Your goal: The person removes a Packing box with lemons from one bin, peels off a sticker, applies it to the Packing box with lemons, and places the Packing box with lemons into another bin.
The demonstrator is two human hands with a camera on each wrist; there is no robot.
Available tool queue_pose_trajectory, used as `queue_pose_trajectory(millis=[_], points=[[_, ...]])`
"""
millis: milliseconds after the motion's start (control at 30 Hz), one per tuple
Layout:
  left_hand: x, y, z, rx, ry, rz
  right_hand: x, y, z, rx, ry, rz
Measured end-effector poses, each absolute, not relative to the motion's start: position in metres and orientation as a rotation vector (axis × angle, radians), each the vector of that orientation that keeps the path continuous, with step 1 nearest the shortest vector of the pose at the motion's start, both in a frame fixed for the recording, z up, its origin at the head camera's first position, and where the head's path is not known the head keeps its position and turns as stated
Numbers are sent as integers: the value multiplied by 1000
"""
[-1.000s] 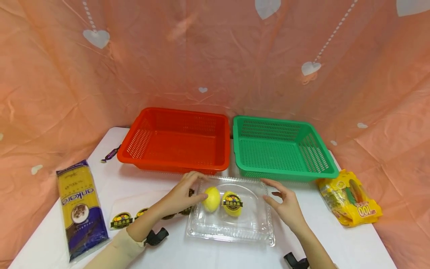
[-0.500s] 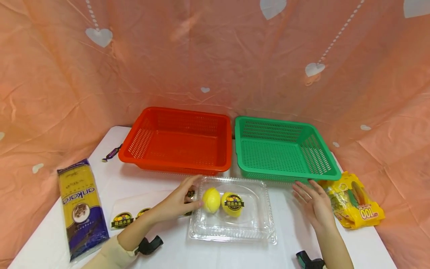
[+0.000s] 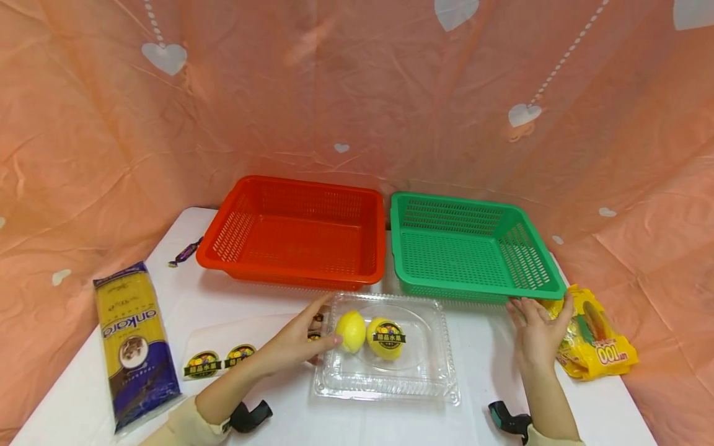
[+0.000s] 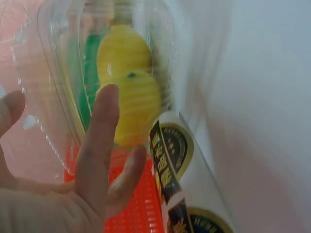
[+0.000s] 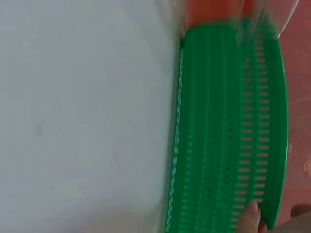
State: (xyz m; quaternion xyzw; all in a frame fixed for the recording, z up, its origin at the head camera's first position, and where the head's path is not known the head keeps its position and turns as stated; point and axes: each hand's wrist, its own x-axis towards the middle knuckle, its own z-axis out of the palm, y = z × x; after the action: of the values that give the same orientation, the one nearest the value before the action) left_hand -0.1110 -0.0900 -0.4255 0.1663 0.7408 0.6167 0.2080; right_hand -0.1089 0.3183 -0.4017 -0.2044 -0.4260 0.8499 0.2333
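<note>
A clear plastic clamshell box (image 3: 418,378) lies closed on the table, with two yellow lemons (image 3: 351,332) inside. A black fruit label (image 3: 388,336) sits on its lid above the right lemon. My left hand (image 3: 298,337) is at the box's left side, thumb near the left lemon; in the left wrist view its fingers (image 4: 99,141) are spread and hold nothing. My right hand (image 3: 538,334) is at the front right corner of the green basket (image 3: 474,288). In the right wrist view a fingertip (image 5: 250,216) is by the basket's slotted wall; whether it presses there I cannot tell.
A red basket (image 3: 295,272) stands left of the green one. Under my left forearm lies a sheet of fruit labels (image 3: 203,364). Farther left are an Ankara pasta pack (image 3: 134,347) and a purple-wrapped candy (image 3: 186,252). At right is a yellow snack bag (image 3: 599,341).
My right hand has left the box's right side and moved right to the green basket's corner. The left hand stays beside the box, its thumb and fingers slightly shifted.
</note>
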Motion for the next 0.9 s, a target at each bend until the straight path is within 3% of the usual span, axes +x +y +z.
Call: queue_pose_trajectory(millis=[333, 900], points=[[-110, -83, -425, 274, 2120, 1740, -127, 336, -412, -501, -1092, 2257], [-109, -79, -426, 313, 2110, 1769, -129, 342, -404, -600, -1130, 2263]])
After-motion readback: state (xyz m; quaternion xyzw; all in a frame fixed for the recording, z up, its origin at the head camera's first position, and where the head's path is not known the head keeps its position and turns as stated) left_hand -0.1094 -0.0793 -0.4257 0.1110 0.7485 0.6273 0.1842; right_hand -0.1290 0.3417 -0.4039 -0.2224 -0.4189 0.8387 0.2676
